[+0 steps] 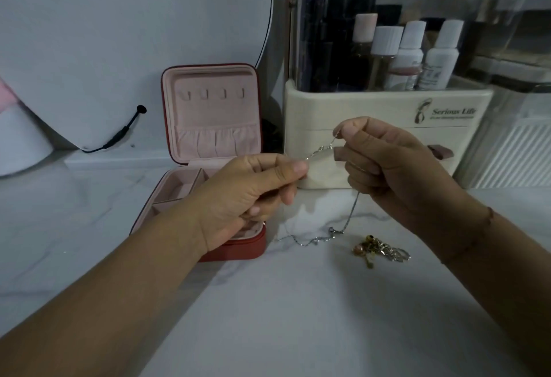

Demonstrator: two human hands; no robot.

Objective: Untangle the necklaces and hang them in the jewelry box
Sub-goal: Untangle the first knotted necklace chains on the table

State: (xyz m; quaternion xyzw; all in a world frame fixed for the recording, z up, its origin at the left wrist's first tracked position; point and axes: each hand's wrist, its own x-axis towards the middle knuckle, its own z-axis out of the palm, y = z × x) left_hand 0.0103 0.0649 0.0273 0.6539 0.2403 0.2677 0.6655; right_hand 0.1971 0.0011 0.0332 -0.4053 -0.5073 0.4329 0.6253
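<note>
Silver chain necklace [320,148] pinched taut between left hand [253,197] and right hand [387,168]: untangling step; next likely means teasing its snag loose.

White marble-look surface [283,311], faint grey veins. Large round mirror [134,33] at back left, thin dark rim, black cable [119,135] at its foot. Cream cosmetics organiser [372,108] at back right, clear cover [507,19], white-capped bottles [441,57] and dark tubes [316,33] inside. White ribbed panel [512,156] far right. Light dim, even.

Round mirror [134,33] back left, black cable [120,135] at its base. Cream organizer [372,114] back right holds 3 white-capped bottles [413,57], 1 pink-capped bottle [364,29], dark tubes [325,25]. Marble tabletop [298,317].
</note>
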